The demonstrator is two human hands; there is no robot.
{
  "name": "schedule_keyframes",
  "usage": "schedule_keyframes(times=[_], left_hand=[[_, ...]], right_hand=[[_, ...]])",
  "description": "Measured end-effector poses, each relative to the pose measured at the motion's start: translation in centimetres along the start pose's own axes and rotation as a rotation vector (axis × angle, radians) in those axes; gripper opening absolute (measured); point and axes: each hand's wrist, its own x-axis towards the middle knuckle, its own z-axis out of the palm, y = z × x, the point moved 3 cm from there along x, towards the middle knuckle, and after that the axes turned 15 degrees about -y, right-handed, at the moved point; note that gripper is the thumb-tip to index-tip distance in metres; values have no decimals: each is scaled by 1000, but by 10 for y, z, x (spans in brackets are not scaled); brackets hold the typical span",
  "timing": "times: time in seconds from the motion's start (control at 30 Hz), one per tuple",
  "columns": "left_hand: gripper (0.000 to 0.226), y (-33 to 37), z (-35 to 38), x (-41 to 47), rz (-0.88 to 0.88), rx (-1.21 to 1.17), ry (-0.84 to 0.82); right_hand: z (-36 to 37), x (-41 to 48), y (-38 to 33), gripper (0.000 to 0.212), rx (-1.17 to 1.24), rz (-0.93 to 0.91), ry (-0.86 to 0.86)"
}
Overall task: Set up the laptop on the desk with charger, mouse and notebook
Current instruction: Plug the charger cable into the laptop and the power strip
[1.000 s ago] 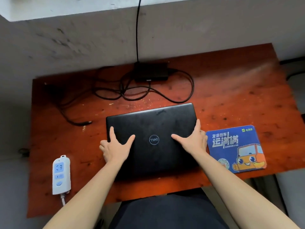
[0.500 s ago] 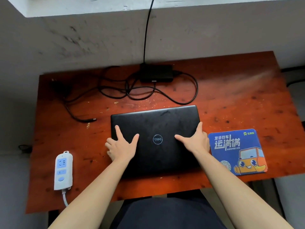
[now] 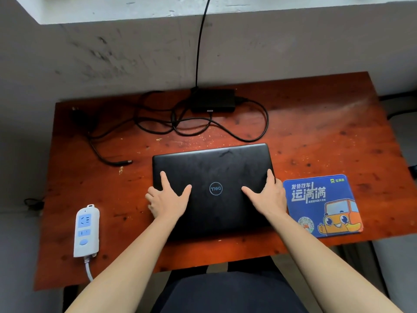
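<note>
Lying shut at the front middle of the red-brown desk (image 3: 327, 132), a black laptop (image 3: 214, 168) is being held flat under both palms. The left hand (image 3: 167, 199) is resting on the lid's left side and the right hand (image 3: 268, 195) on its right, thumbs splayed inward, outer fingers at the side edges. Behind, the charger (image 3: 213, 101) is sitting among looped cable; a blue mouse pad (image 3: 322, 204) is lying just right, a white power strip (image 3: 86, 231) well left.
</note>
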Motion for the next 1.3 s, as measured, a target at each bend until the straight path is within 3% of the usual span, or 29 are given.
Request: schedule_keyframes(times=[0.1,0.2,0.27,0.37,0.63,0.83,1.07,1.3], left_hand=[[89,-8,0,-8,77,-55,-13],[86,-18,14,-25,351,230,82],[92,-31,33,-36,564,460,86],[104,-49,53,-39,666,676,34],[109,-54,47,-36,657,760,-8],[95,-56,38,-41,609,705,-27],[82,-88,-20,-25,378,488,84],[74,-111,-67,-2,206,318,157]], right_hand=[[5,-11,3,92,-156,-80,1],[18,-27,10,82,-410,-272,27],[31,-37,18,86,-553,-371,-54],[46,-43,33,101,-713,-435,-119],[46,-43,32,113,-815,-396,-139],[46,-51,22,117,-762,-369,-158],[43,-42,-46,85,-767,-544,-103],[55,-23,-141,80,-805,-741,-126]])
